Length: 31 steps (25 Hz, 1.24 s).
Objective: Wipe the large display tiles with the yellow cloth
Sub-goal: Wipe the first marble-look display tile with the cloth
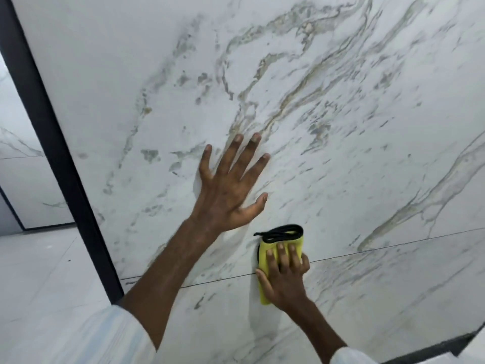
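Pressed flat on the yellow cloth [294, 240], the right grip [282, 274] has its fingers laid straight and apart over the folded pad, with the thumb at the pad's left edge. It is pushing the cloth against the surface, not clamping it. The cloth, yellow with a black trimmed edge at its top, sits low and centre in the frame. It lies across the thin seam [393, 245] between the big marbled upper tile [341, 127] and the lower tile [367, 298].

The left grip [231, 185] is spread wide and empty, palm on the upper tile just above and left of the cloth, apparently as a brace. A black frame [56, 153] runs down the left side, with the floor [39, 285] beyond it at lower left.

The wiping stroke looks to be under way near the bottom of the upper tile. Most of the veined face above and to the right seems yet to be covered. Next, the cloth likely needs to sweep across or upward under steady flat pressure, and the bracing palm would have to lift clear of its path.
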Each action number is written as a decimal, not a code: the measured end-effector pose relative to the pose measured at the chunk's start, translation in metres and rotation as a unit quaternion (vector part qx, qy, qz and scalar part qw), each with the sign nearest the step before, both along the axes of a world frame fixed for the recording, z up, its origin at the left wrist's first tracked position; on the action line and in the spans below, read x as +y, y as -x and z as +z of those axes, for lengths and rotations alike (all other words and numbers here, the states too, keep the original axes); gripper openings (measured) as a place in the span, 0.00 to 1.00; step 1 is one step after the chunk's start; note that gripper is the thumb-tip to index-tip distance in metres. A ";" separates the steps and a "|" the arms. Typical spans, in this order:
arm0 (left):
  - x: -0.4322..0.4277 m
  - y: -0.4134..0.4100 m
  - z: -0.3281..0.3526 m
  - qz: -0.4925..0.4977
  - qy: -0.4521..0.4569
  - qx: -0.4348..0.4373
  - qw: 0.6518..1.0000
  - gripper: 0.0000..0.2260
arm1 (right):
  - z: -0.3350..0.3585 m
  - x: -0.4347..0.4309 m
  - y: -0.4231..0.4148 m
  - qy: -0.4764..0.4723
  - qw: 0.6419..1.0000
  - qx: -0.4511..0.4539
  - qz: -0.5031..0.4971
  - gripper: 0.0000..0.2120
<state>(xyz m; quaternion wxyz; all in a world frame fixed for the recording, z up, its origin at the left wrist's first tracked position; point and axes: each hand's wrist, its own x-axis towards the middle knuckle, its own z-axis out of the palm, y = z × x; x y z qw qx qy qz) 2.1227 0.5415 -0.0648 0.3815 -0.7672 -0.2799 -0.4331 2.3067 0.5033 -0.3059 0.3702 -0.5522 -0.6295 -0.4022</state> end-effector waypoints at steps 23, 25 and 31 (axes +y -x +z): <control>-0.004 -0.028 0.116 0.112 -0.128 -0.044 0.984 0.34 | 0.320 0.022 -0.086 -0.163 0.985 0.018 0.053 0.32; 0.004 -0.027 0.166 0.126 -0.137 -0.042 0.982 0.35 | 0.344 0.023 -0.084 -0.171 0.984 0.032 0.047 0.32; 0.019 -0.025 0.178 0.160 -0.122 -0.024 0.979 0.36 | 0.296 0.020 -0.092 -0.163 0.985 0.013 0.056 0.31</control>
